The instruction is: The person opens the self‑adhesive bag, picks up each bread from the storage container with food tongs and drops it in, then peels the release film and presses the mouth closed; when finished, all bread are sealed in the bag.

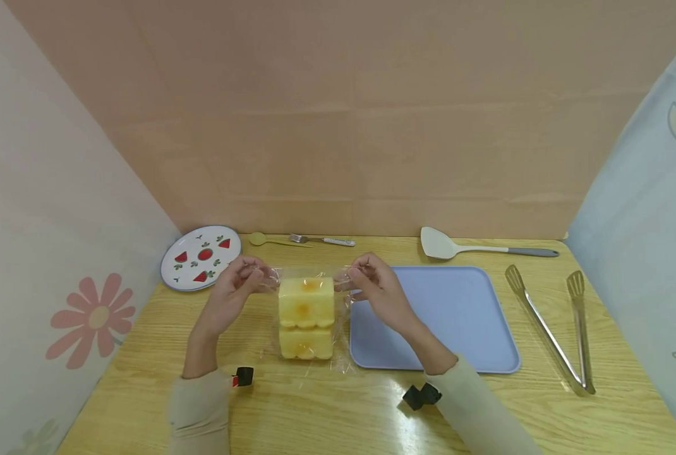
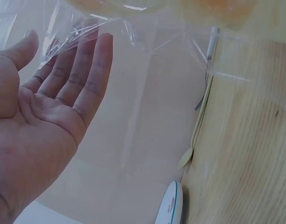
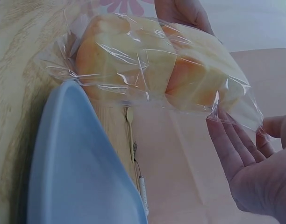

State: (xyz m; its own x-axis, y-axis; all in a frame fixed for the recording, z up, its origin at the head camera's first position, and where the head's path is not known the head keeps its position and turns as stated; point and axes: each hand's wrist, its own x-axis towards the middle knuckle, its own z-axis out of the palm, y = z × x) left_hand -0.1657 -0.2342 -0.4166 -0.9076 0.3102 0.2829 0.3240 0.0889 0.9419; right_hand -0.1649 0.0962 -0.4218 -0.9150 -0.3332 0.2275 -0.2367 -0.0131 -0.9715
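Observation:
Two thick pieces of pale yellow bread (image 1: 306,303) with browned spots sit one above the other inside a clear plastic bag (image 1: 340,363). My left hand (image 1: 232,294) grips the bag's upper left corner, the thumb on one side of the film and the fingers behind it. At the upper right corner, my right hand (image 1: 379,291) pinches the film between thumb and fingers, as the right wrist view also shows (image 3: 255,163). Between the hands the bag's top edge is spread. Whether its lower end touches the table cannot be told.
A blue tray (image 1: 452,316) lies right of the bag, partly under my right forearm. Behind are a strawberry-and-melon patterned plate (image 1: 187,265), a spoon (image 1: 258,239), a fork (image 1: 321,240) and a white spatula (image 1: 437,243). Metal tongs (image 1: 551,335) lie spread at the right.

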